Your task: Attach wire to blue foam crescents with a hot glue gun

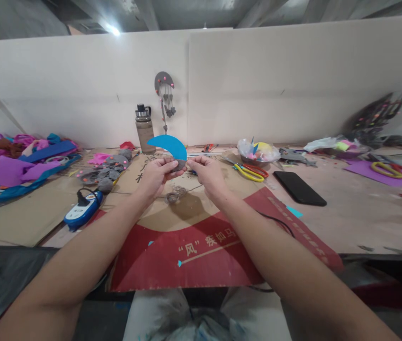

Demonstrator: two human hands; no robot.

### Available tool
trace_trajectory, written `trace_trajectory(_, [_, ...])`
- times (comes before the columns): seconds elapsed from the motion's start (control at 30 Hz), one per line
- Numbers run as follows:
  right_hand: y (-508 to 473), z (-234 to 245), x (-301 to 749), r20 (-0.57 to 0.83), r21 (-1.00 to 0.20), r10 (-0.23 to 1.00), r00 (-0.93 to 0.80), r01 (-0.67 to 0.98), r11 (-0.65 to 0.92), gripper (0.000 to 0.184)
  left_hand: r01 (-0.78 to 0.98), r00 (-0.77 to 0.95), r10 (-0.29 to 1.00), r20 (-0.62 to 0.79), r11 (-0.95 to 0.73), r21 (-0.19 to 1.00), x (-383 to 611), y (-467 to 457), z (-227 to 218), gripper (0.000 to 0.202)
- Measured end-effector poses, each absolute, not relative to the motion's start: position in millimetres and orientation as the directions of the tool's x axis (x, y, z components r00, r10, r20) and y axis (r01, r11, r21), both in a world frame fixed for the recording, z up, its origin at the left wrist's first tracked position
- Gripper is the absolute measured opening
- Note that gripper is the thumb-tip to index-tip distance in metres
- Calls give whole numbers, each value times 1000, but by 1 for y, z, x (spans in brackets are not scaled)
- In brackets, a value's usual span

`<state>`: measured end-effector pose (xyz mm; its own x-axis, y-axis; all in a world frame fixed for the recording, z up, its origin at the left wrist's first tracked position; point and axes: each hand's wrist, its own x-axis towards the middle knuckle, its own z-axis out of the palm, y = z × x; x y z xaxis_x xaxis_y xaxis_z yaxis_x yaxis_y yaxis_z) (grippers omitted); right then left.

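Observation:
My left hand (160, 176) pinches a blue crescent-shaped felt piece (172, 144) near its lower end, thumb on top. A small grey patch (178, 165) shows at that end, beside the thumb. Close against the crescent's right edge, my right hand (206, 173) has its thumb and fingers pressed together; what they grip is too small to make out. Below the hands, a loose coil of thin grey cord (175, 194) lies on the cardboard, and a strand of it runs up toward my right hand.
Red-printed cardboard (133, 258) covers the table front. A blue power strip (83, 210) and felt scraps (5, 171) lie left. Yellow-and-red scissors (250, 172) and a black phone (299, 188) lie right. A bottle (145, 130) stands behind; a grey crescent ornament (164, 84) hangs on the wall.

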<state>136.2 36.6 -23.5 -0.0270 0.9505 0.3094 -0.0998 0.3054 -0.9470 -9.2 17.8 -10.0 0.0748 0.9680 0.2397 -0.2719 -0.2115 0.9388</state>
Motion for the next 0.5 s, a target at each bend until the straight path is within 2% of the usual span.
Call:
trace_trajectory(0.27, [36, -23, 138, 288, -946, 949, -125, -190, 262, 18, -315, 100, 976, 195, -154, 936, -11, 18, -8, 8])
trace_trajectory(0.5, [36, -21, 137, 373, -922, 919, -129, -160, 352, 15, -272, 157, 973, 171, -124, 954, -14, 23, -11, 11])
